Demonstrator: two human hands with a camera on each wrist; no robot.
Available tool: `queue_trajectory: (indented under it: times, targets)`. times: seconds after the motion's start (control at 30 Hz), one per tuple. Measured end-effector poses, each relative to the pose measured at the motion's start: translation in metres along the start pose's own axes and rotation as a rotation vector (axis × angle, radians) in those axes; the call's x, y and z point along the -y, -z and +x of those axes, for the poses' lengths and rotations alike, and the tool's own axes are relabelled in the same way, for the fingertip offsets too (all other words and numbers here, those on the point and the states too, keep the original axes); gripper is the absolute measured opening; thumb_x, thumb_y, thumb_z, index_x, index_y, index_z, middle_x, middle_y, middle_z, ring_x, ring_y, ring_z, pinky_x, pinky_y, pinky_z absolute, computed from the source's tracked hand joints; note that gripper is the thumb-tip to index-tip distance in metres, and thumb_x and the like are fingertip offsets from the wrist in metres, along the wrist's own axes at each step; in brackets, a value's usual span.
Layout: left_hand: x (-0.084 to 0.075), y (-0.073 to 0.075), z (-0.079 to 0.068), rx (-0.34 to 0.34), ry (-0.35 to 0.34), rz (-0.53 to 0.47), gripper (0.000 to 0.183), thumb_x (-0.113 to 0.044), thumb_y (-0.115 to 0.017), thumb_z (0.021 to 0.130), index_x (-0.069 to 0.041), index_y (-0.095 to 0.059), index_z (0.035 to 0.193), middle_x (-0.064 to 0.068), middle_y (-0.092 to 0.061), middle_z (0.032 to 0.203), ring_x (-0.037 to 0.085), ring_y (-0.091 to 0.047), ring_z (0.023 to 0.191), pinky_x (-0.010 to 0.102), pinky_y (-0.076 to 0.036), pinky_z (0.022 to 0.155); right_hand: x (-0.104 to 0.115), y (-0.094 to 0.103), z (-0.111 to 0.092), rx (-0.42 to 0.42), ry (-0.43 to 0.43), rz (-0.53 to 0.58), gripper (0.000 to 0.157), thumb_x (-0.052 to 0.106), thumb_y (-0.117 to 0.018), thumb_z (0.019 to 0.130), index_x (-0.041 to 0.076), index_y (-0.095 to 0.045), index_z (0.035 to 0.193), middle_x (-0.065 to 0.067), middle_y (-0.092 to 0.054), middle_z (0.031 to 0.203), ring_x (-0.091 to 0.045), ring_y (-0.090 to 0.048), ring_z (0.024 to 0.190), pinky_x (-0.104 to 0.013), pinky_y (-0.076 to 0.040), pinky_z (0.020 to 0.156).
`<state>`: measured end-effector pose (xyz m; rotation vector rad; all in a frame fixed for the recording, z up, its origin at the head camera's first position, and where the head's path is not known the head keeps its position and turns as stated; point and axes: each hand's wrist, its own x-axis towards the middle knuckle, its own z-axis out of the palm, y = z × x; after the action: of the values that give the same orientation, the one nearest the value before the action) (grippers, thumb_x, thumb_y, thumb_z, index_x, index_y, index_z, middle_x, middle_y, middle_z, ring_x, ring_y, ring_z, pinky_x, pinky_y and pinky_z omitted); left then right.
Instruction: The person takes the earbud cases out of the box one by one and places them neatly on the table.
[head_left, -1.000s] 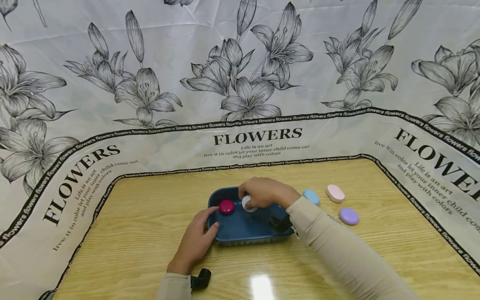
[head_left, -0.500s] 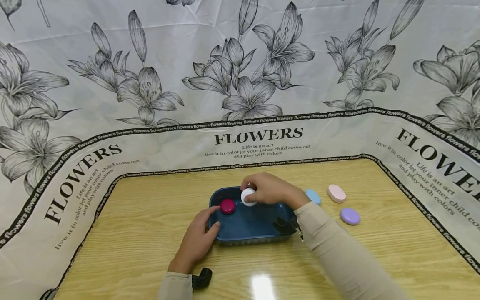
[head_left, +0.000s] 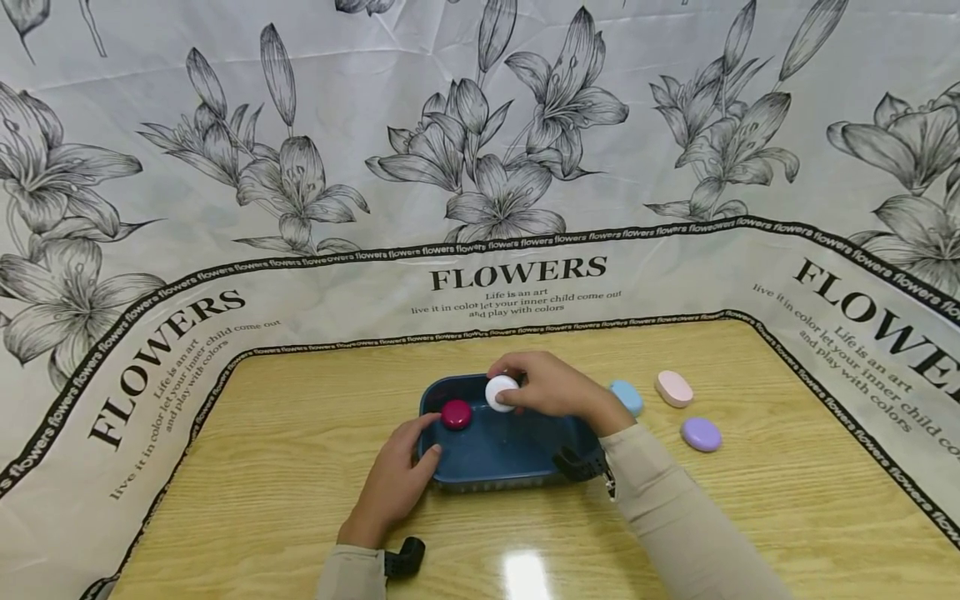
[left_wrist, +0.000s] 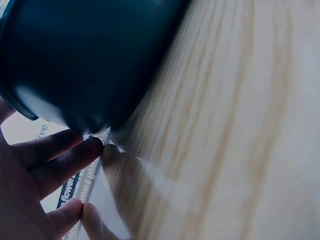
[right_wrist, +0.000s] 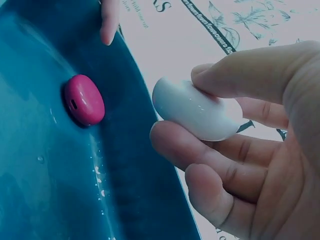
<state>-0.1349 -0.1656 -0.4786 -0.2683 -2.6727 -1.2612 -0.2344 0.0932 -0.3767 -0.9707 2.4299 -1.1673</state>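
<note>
My right hand point(head_left: 551, 385) pinches a smooth white earbud case point(head_left: 502, 393) between thumb and fingers, over the back part of a dark blue plastic bin point(head_left: 480, 482). In the right wrist view the white case is held above the bin's wall. A glossy crimson earbud case point(right_wrist: 89, 100) with a small dark slot lies inside the bin, near its left end. My left hand point(head_left: 396, 475) holds the bin's left end, thumb and forefinger over the rim. Its other fingers point(left_wrist: 65, 167) lie outside, close against the bin's wall in the left wrist view.
Right of the bin, a light blue case point(head_left: 627, 398), a pale pink oval one point(head_left: 674, 389) and a purple one point(head_left: 701, 434) lie on the wood-grain table point(head_left: 285, 467). A flower-printed cloth point(head_left: 517, 292) stands round the table's back and sides.
My right hand has risen out of the bin and shifted slightly right with the white case, which shows more fully. The left hand and the crimson case have stayed in place.
</note>
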Motion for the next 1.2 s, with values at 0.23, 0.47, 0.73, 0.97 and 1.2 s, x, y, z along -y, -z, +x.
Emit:
queue_trajectory:
  times: [0.23, 0.47, 0.73, 0.97, 1.2]
  targets:
    - [-0.001, 0.001, 0.0, 0.003, 0.009, -0.003, 0.042, -0.026, -0.061, 0.099, -0.023, -0.057, 0.141, -0.001, -0.054, 0.143, 0.02, -0.048, 0.134, 0.048, -0.037, 0.112, -0.001, 0.0, -0.008, -0.044, 0.001, 0.084, 0.039, 0.011, -0.069, 0.094, -0.004, -0.06, 0.129, -0.01, -0.066, 0.103, -0.021, -0.069, 0.076, -0.042, -0.06, 0.071]
    - [-0.001, 0.001, 0.0, 0.004, 0.006, 0.0, 0.042, -0.027, -0.06, 0.099, -0.024, -0.057, 0.141, -0.002, -0.054, 0.143, 0.019, -0.047, 0.135, 0.047, -0.037, 0.112, -0.007, 0.001, -0.017, -0.108, 0.014, 0.08, 0.04, 0.012, -0.069, 0.094, -0.001, -0.06, 0.131, -0.009, -0.066, 0.106, -0.018, -0.068, 0.076, -0.035, -0.058, 0.068]
    - [-0.002, 0.002, 0.0, 0.007, 0.019, -0.008, 0.043, -0.027, -0.061, 0.099, -0.024, -0.057, 0.141, -0.001, -0.053, 0.144, 0.02, -0.047, 0.135, 0.049, -0.037, 0.112, -0.01, -0.002, -0.03, -0.143, 0.01, 0.146, 0.042, 0.01, -0.068, 0.095, -0.003, -0.058, 0.134, -0.013, -0.064, 0.112, -0.02, -0.068, 0.084, -0.041, -0.059, 0.073]
    - [-0.002, 0.002, -0.001, 0.007, 0.023, -0.001, 0.043, -0.028, -0.06, 0.099, -0.025, -0.056, 0.142, -0.001, -0.053, 0.144, 0.021, -0.047, 0.135, 0.049, -0.037, 0.112, -0.013, -0.003, -0.039, -0.185, -0.003, 0.138, 0.042, 0.012, -0.068, 0.095, -0.002, -0.059, 0.133, -0.011, -0.065, 0.11, -0.02, -0.067, 0.083, -0.032, -0.057, 0.071]
    - [-0.003, 0.002, -0.001, 0.007, 0.021, 0.002, 0.043, -0.028, -0.06, 0.099, -0.025, -0.056, 0.142, -0.001, -0.053, 0.144, 0.021, -0.047, 0.135, 0.05, -0.037, 0.111, -0.016, -0.005, -0.046, -0.237, 0.002, 0.154, 0.043, 0.011, -0.068, 0.096, -0.001, -0.058, 0.135, -0.01, -0.067, 0.107, -0.021, -0.067, 0.084, -0.031, -0.056, 0.07]
